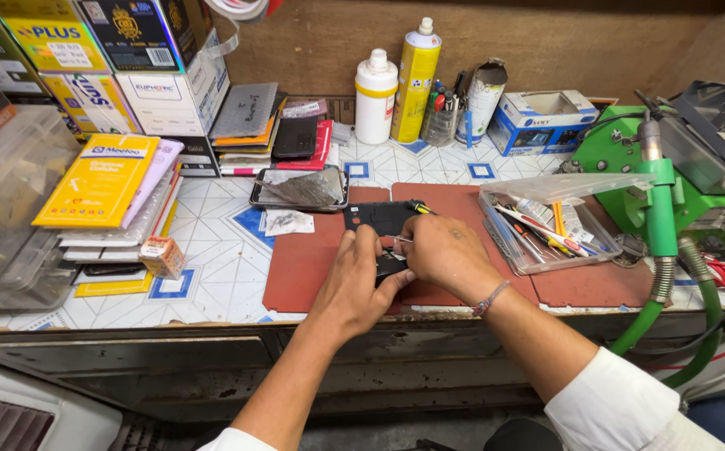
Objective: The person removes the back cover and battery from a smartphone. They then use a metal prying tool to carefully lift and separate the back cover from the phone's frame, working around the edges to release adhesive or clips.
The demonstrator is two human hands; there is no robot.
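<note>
At the near edge of the red mat (pixel 312 267), both hands meet over a small dark part (pixel 390 266). Left hand (pixel 361 280): fingers curled, thumb and fingertips pinching the part's left side. Right hand (pixel 439 255): closed around a thin tool, possibly tweezers (pixel 401 240); tip hard to make out, pointing left toward the part. Just beyond the hands, an opened black phone (pixel 379 217) lies flat on the mat. Right of it, a clear plastic tray (pixel 496 230) holds screwdrivers and pens. Farther left, a second phone (pixel 300 189) with cracked glass rests on the tiled bench (pixel 212 250). Far edge: white bottle (pixel 376 97), yellow spray can (pixel 415 80). Far right, green machine (pixel 630 159).
</note>
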